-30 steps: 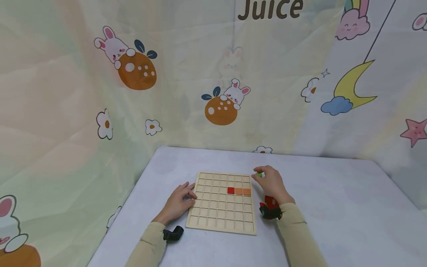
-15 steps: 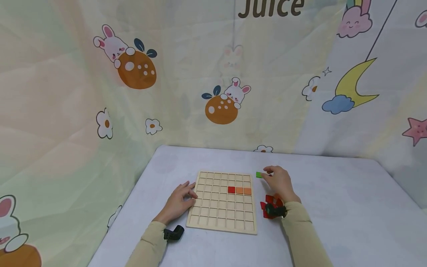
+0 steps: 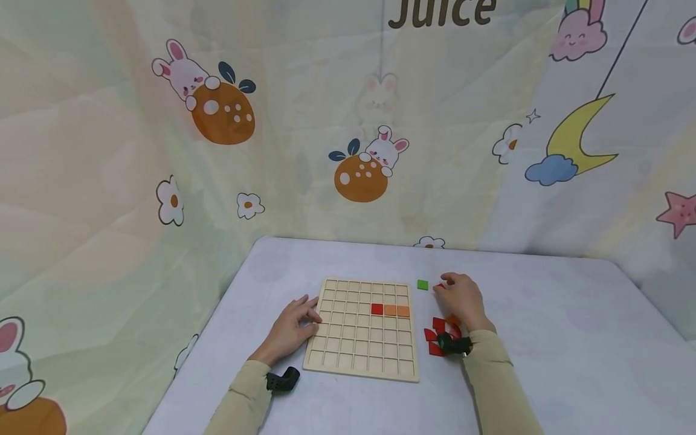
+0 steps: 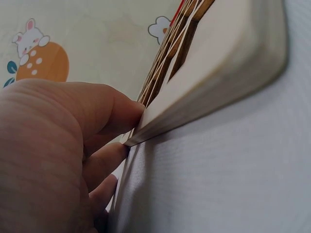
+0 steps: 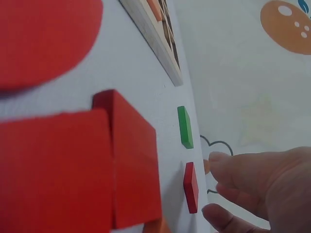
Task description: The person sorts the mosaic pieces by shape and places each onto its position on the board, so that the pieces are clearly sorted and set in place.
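A wooden grid board (image 3: pixel 361 356) lies on the table, with one red and two orange tiles in its cells. My left hand (image 3: pixel 293 326) rests at the board's left edge; in the left wrist view its thumb (image 4: pixel 121 109) touches the rim and its fingers lie alongside. At the board's far right, my right hand (image 3: pixel 462 299) is over a red tile (image 5: pixel 191 187), thumb and forefinger apart on either side of it. Whether they touch it is unclear. A green tile (image 3: pixel 422 284) lies just left of that hand.
Several red and orange pieces (image 3: pixel 435 348) lie right of the board, partly hidden beneath the right wrist's camera. In the right wrist view, a large red block (image 5: pixel 136 170) fills the near side. A printed cloth wall (image 3: pixel 304 121) stands behind the table.
My right hand has let go of the green tile, which now lies beside the board. That hand has moved right, to the red tile. The left hand stays at the board.
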Demonstrator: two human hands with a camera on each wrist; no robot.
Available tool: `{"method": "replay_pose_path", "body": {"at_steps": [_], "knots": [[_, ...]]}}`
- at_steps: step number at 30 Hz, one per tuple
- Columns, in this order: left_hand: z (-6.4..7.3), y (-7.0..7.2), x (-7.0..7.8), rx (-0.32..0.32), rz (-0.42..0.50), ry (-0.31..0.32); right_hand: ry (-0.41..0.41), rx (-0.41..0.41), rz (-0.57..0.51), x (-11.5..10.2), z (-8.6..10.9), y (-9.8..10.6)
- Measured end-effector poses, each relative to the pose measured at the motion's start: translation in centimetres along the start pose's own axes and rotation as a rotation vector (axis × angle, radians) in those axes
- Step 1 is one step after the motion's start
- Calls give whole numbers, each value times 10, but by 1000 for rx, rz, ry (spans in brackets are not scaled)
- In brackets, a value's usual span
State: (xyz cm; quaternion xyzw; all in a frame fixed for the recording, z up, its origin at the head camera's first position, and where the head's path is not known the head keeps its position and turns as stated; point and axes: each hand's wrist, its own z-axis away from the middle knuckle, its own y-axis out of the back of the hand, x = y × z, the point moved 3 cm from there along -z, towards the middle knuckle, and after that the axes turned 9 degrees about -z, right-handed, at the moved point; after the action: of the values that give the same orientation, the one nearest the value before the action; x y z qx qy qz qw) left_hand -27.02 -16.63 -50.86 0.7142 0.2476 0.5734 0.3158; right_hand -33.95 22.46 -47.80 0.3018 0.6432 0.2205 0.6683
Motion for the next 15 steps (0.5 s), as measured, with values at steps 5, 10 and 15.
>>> {"method": "replay_pose_path", "body": {"at_steps": [5,10,15], "knots": [[0,1,1,7,1,-14,-20,-1,14,1,0,1],[-1,0,1,2,1,6,-42,0,31,1,2,0],[0,-1,1,22,-15,2,-38,7,34,3,4,-2]]}}
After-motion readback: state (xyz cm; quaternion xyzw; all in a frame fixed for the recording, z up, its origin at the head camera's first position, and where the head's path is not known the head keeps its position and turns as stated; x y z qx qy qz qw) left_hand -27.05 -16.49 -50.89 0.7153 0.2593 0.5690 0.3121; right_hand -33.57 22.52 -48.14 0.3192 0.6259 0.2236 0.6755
